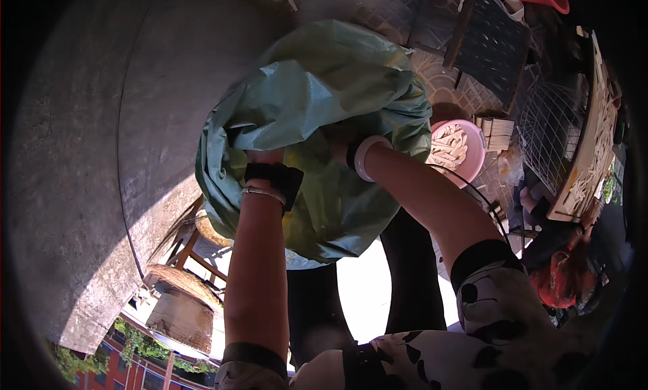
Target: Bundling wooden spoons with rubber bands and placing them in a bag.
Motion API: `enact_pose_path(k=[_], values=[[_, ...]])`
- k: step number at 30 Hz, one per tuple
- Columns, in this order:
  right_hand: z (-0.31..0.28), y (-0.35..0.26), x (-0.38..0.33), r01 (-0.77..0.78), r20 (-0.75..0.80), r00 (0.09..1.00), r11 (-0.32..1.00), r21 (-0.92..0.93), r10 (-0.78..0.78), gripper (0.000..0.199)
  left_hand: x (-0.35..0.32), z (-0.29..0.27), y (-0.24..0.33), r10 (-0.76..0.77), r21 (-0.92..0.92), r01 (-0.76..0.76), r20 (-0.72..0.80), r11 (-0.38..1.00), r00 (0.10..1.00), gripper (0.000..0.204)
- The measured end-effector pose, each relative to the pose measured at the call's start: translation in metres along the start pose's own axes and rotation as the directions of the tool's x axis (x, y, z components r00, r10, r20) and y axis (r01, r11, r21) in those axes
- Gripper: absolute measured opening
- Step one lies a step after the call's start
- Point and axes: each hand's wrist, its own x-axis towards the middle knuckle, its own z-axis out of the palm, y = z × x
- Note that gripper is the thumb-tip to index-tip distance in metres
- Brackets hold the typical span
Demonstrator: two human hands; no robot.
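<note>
A large green woven plastic sack (297, 96) with its mouth spread wide stands in front of me. Both my forearms reach down into its opening. My left hand (266, 156) goes in under a fold at the left side of the mouth, and the sack covers its fingers. Deeper in shadow, toward the middle, is my right hand (339, 141); its fingers are lost in the dark. What the sack holds cannot be made out. Black bands circle both wrists, with a bracelet on the left and a pale bangle on the right.
Right of the sack stands a pink basin (477, 153) of pale wooden pieces, beside stacked wooden strips (498, 132). Farther right are a wire rack (550, 130) and a long wooden tray (586, 160). A dark low table (491, 45) is beyond; a grey wall (74, 153) rises left.
</note>
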Motion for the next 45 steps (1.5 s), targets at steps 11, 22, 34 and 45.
enact_pose_path(k=[11, 22, 34, 45], values=[[-0.034, 0.048, 0.005, 0.015, 0.047, 0.999, 0.983, -0.183, -0.006, 0.054, 0.051, -0.058, 0.054, 0.01, -0.471, -0.138, -0.263, 0.871, 0.965, 0.033], [-0.156, 0.016, 0.114, -0.153, -0.434, 0.896, 0.984, -0.094, 0.098, 0.056, 0.022, 0.076, 0.061, -0.343, -0.604, 0.227, -0.082, 0.764, 0.936, 0.04], [-0.054, 0.045, 0.108, -0.154, 0.339, 0.79, 0.7, -0.697, 0.511, 0.057, 0.051, 0.066, 0.087, -0.078, -0.714, 0.211, 0.215, 0.668, 0.973, 0.036], [-0.051, 0.061, 0.147, -0.111, 0.471, 0.639, 0.678, -0.726, 0.609, 0.056, 0.067, 0.166, 0.087, -0.218, -0.718, 0.025, -0.177, 0.696, 0.96, 0.044]])
